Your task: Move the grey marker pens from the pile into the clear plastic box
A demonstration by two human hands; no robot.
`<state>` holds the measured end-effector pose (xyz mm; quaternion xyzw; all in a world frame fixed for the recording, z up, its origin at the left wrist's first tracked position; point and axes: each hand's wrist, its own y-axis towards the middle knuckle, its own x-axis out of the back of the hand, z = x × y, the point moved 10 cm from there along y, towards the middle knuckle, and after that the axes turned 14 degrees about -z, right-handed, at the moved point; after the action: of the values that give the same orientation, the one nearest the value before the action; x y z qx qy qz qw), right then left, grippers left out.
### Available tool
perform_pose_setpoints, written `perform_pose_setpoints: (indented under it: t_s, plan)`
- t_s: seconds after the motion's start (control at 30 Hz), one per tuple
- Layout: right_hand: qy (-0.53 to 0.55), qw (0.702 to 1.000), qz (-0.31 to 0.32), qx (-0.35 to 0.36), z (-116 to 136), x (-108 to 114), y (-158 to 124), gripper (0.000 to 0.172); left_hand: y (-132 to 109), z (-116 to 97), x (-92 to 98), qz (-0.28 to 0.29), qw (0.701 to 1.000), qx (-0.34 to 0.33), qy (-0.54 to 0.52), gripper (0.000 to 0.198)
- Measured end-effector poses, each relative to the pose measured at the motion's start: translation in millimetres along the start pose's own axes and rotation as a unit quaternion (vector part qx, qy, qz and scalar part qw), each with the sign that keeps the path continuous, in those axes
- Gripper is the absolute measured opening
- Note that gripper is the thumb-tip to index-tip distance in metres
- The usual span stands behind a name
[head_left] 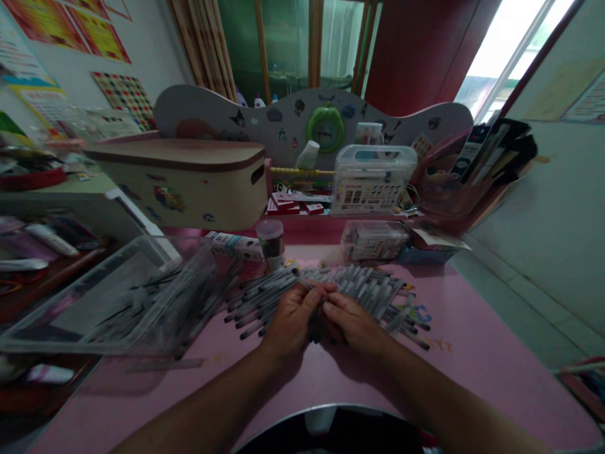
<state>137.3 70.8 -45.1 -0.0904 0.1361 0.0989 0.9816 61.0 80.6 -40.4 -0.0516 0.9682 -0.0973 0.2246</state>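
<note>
Obscuring pens, hands together, grip unclear

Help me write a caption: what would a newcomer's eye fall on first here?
Probably the left hand and right hand, close together at the centre, with grey pens spread to either side on the pink table. Behind them, the bright green clock stands out against the stickered panel.

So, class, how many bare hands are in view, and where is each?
2. The left hand and the right hand are close together at the near side of the pens on the pink table. Some fingers are hidden; no other hand shows.
</note>
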Motion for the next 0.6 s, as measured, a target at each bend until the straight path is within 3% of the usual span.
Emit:
perform_pose_setpoints:
  t_s: [0.1,0.2,0.6]
  plan:
    - [-0.090,0.992,-0.017,0.082,14.9,6.1,-1.5,0.033,-1.0,0.7,-1.0,0.001,1.000,0.003,-0.005,0.020]
    - [-0.114,0.985,-0.012,0.126,24.3,3.7,-4.8,0.034,-0.6,2.3,-1.0,-0.002,1.000,0.007,-0.010,0.022]
    - [-0.069,0.992,-0.007,0.109,14.0,0.5,-1.2,0.037,5.3,-1.2,0.0,-0.009,1.000,-0.014,0.013,0.027]
